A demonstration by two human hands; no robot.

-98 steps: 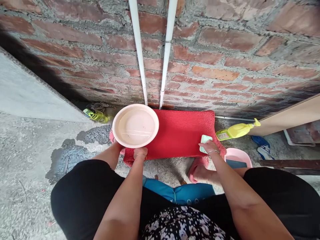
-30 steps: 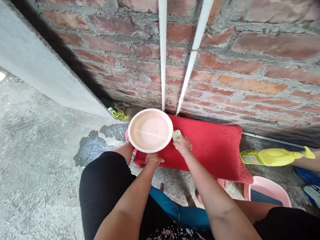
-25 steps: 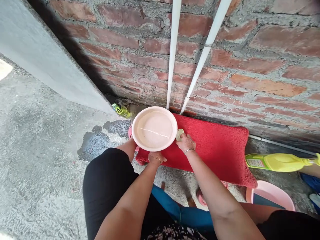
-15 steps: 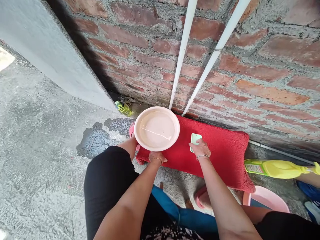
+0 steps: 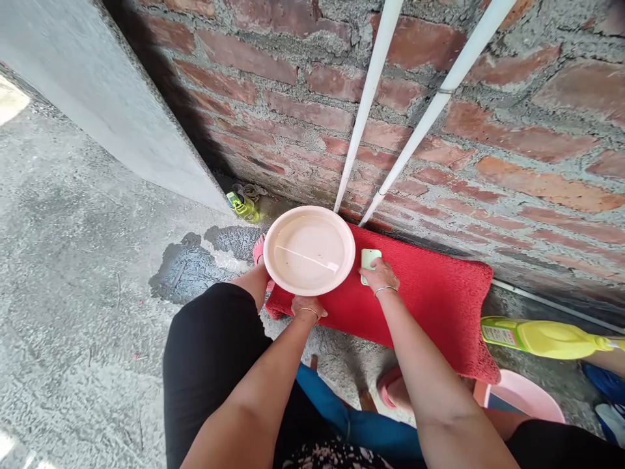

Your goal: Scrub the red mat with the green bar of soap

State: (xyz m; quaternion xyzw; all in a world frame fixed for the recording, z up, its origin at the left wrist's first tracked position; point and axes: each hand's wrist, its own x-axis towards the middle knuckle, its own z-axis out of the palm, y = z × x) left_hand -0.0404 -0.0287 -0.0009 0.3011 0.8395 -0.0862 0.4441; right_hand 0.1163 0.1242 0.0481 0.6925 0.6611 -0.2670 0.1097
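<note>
A pale pink round basin (image 5: 309, 225) with clear water in it stands on the left end of a low support draped with red fleecy cloth (image 5: 430, 299). My left hand (image 5: 307, 304) is closed at the basin's near rim, its fingers mostly hidden beneath the edge and the thumb out to the right. Just right of the basin, my right hand (image 5: 382, 277) grips a pale green smartphone (image 5: 370, 257) low over the cloth. A small dark dot shows near the phone's top edge. Basin and phone do not touch.
A brick wall (image 5: 322, 111) with two white pipes (image 5: 371, 91) rises behind. A yellow bottle (image 5: 551, 337) and another pink basin (image 5: 541, 394) are at the right. At the left are a green bottle (image 5: 244, 207), a grey slab (image 5: 122, 117) and a wet floor patch (image 5: 190, 273).
My right hand has moved left with the smartphone, closer to the basin. The left hand keeps its place at the rim. My view has shifted slightly.
</note>
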